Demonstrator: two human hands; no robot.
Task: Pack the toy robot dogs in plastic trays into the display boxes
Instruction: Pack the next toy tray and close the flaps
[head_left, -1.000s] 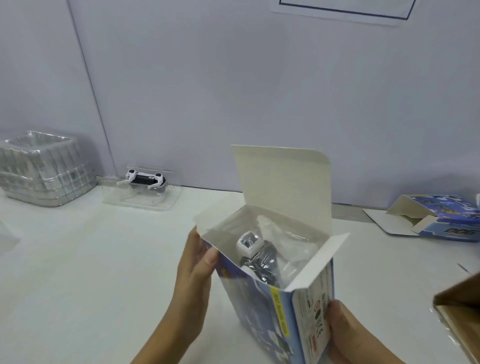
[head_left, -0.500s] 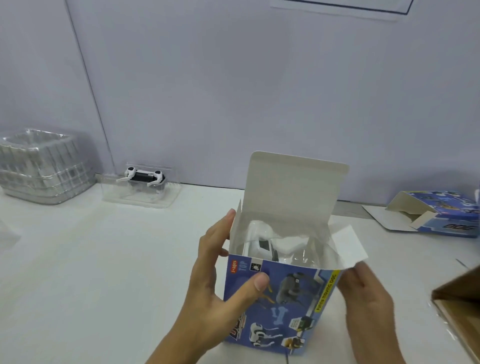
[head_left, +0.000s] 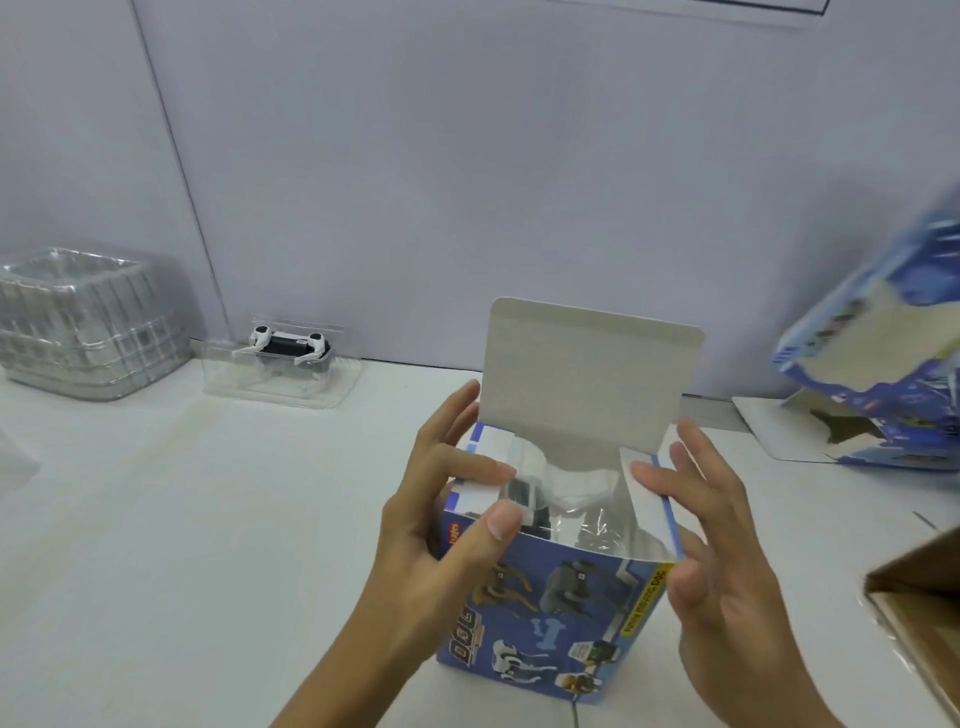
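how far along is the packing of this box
Done: a trayed toy dog sits inside the upright display box. In hand: left hand and right hand fold its side flaps inward; the top flap stands open. Left: another trayed dog by the wall.

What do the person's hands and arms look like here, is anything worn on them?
Both hands are bare: no gloves, rings or watch show on the left hand or the right hand. The left forearm is bare down to the frame's lower edge, with no sleeve in view. The fingernails are short and unpainted. The right arm is mostly out of frame.
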